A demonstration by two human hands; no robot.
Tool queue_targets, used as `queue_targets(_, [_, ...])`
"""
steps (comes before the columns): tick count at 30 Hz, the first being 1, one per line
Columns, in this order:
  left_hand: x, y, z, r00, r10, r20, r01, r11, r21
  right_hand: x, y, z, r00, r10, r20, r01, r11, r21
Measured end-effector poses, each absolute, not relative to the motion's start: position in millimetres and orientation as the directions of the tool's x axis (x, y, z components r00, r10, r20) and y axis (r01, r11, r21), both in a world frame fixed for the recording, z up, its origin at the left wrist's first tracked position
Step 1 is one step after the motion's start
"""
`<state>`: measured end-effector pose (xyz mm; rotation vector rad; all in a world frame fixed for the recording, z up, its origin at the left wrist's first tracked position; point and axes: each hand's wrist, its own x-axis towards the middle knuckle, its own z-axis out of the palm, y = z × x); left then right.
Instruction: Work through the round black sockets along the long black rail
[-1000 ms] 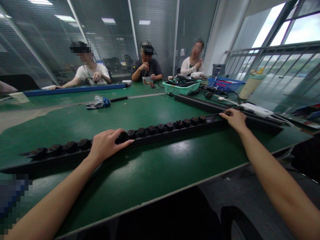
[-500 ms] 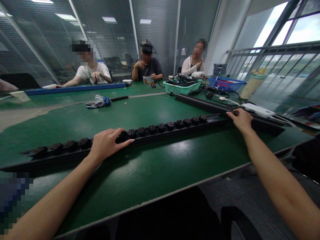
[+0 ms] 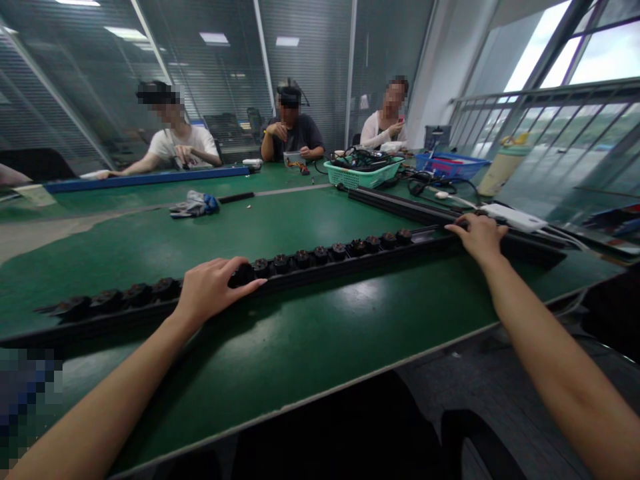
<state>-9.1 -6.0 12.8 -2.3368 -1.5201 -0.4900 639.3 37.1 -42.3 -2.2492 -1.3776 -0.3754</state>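
Note:
A long black power strip [image 3: 320,272] lies slantwise over the green table, with a row of round black socket modules [image 3: 301,259] along its channel. My left hand [image 3: 210,287] is closed over its left-middle part, thumb on the near edge and fingers curled over a module. At the strip's right end, my right hand [image 3: 477,235] grips with bent fingers and thumb. Its fingertips are partly hidden, and other black rails [image 3: 400,205] lie right behind and beside it.
Cables fill a green basket [image 3: 365,175] near a blue basket [image 3: 453,167]. Behind my right hand are a white adapter [image 3: 517,218] and a cream bottle [image 3: 503,167]. Grey-blue gloves [image 3: 195,205] lie at mid-table. Three people sit across, by a long blue bar [image 3: 150,179].
The view has shifted slightly, and my right hand has moved a touch to the left. My left hand keeps its hold. Across the table, the person on the right now shows a small red thing in hand.

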Motion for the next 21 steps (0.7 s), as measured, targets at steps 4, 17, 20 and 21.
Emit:
queue_targets(4, [-10, -6, 12, 0.376, 0.809, 0.453, 0.919, -0.387, -0.071, 635, 35, -40, 0.446, 0.762, 0.469, 0.894, -0.355, -0.274])
queue_targets(17, [-11, -4, 9, 0.394, 0.797, 0.458, 0.916, -0.381, -0.124, 581, 30, -21, 0.251, 0.734, 0.632, 0.961, -0.112, -0.251])
queue_targets(20, [-11, -5, 10, 0.400, 0.791, 0.463, 0.913, -0.388, -0.126, 552, 26, -17, 0.089, 0.770, 0.632, 0.976, 0.060, -0.211])
queue_targets(21, [-11, -5, 10, 0.400, 0.791, 0.463, 0.913, -0.390, -0.122, 543, 25, -17, 0.040, 0.784, 0.619, 0.972, 0.112, -0.205])
